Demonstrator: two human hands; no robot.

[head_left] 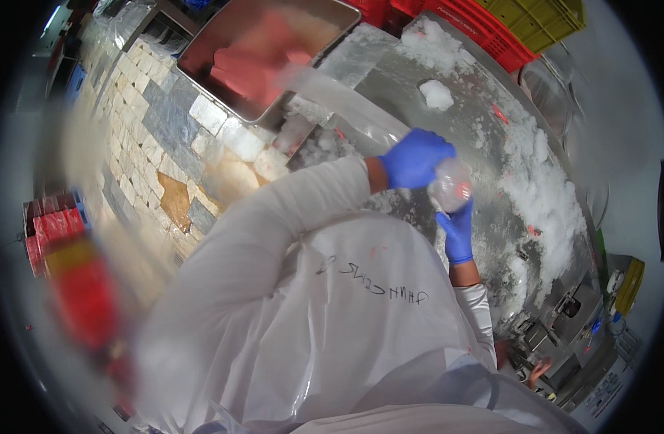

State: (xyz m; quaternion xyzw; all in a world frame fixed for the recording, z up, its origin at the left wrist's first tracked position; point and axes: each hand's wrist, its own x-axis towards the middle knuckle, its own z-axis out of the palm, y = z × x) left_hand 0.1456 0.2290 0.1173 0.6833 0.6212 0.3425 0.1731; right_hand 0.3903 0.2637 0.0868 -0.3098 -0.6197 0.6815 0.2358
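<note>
Where the frame's centre and right curve away, a steel worktable (491,155) runs from upper centre down to lower right, its dull metal strewn with crushed ice (542,181) that lies thickest along the right side and in a small clump at the top. In the upper centre, a shallow steel tray (223,94) sits at the table's left end, holding pink blocks (256,65) with soft, blurred edges. To the left a rough stone-paved floor (151,137) stretches to the upper left corner. Red and yellow plastic crates (491,29) stand beyond the table at the top right.

Just right of centre, the left hand (415,159), in a blue glove, is clenched over the top of a small clear plastic bag (451,184) with something pinkish inside; the right hand (458,231), also gloved blue, grasps the bag from below. A clear plastic apron (332,311) over white sleeves fills the lower centre. Bare metal lies open between the hands and the ice bank.
</note>
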